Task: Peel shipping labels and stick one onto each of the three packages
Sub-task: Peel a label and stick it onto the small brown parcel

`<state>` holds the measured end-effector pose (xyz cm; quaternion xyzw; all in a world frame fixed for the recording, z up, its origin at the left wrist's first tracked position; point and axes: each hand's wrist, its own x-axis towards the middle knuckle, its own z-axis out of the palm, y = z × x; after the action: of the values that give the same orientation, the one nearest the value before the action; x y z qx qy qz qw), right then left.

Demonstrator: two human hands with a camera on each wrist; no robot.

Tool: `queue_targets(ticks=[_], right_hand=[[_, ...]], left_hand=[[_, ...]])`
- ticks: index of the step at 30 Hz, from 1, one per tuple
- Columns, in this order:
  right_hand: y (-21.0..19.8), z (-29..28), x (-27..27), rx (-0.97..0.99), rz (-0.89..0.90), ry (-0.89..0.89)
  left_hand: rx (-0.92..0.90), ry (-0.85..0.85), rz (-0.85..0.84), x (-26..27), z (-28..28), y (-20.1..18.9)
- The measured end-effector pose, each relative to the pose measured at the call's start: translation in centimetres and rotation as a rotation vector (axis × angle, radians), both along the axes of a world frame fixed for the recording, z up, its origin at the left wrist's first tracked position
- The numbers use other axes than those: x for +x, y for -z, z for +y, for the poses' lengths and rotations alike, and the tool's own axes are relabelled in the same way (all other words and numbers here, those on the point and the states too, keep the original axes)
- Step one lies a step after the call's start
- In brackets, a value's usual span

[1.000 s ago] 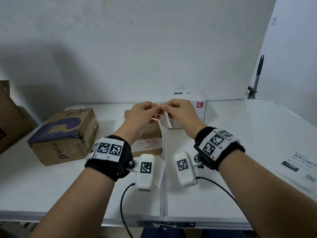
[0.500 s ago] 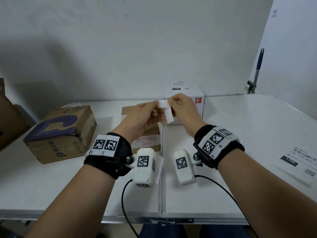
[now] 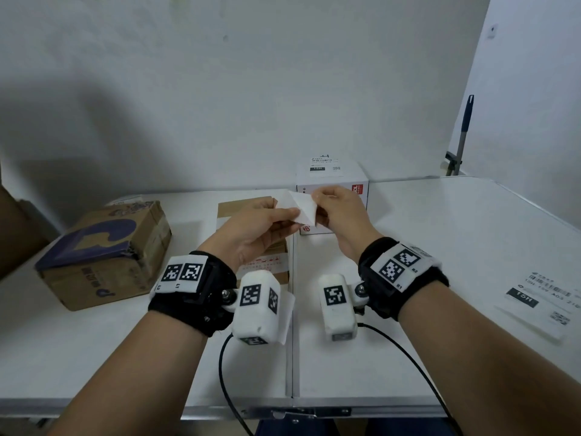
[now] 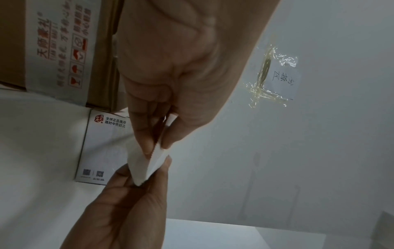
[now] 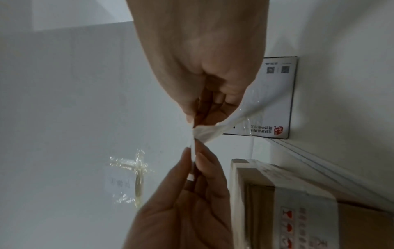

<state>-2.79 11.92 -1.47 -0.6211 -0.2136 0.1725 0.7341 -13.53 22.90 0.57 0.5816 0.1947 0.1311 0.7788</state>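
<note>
Head view, label pinched between both grips

Setting: a plain packing or mail-room corner, not a home. Evidence:
- White folding table, seam down the middle of the frame, metal latch at its lower edge.
- Bare white walls; a handwritten note taped up with yellowed clear tape.
- Brown carton with purple print, left of frame.
- Brown carton sealed with red-printed fragile tape, centre.
- White retail box, upper centre, a printed label on its top.
- Loose shipping label sheet with barcode, right edge.
- Blue-handled pole leaning in the corner, upper right.
</note>
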Motion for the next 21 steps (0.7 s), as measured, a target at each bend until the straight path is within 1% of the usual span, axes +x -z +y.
queue_targets(ticks=[2, 3, 7, 9, 11, 16, 19, 21], right_hand=[[0.0, -0.1, 0.0, 0.025, 0.091, -0.014], [0.1, 0.0, 0.0, 0.016, 0.103, -0.033], [-0.2, 0.1, -0.5, -0.041, 0.072, -0.192], [-0.1, 0.1, -0.8, -0.062, 0.037, -0.231], [0.0, 0.1, -1.0, -0.076, -0.023, -0.192], [-0.3, 0.3, -1.2, -0.06, -0.114, -0.029], [-0.2, 0.2, -1.1, -0.092, -0.203, 0.003], [-0.1, 0.0, -1.1, -0.086, -0.196, -0.004]], left_hand=[[-0.011, -0.016, -0.014, 0.0, -0.1, 0.1], [-0.01, -0.039, -0.022, 0.0, -0.1, 0.1], [-0.023, -0.098, -0.049, 0.0, -0.3, -0.1], [-0.039, -0.133, -0.069, 0.0, -0.3, -0.3], [-0.023, -0.146, -0.079, 0.0, -0.3, -0.3], [-0.003, -0.107, -0.099, -0.1, -0.7, -0.2], [-0.012, -0.067, -0.088, -0.2, -0.3, -0.2], [-0.013, -0.033, -0.065, -0.5, 0.1, -0.1]])
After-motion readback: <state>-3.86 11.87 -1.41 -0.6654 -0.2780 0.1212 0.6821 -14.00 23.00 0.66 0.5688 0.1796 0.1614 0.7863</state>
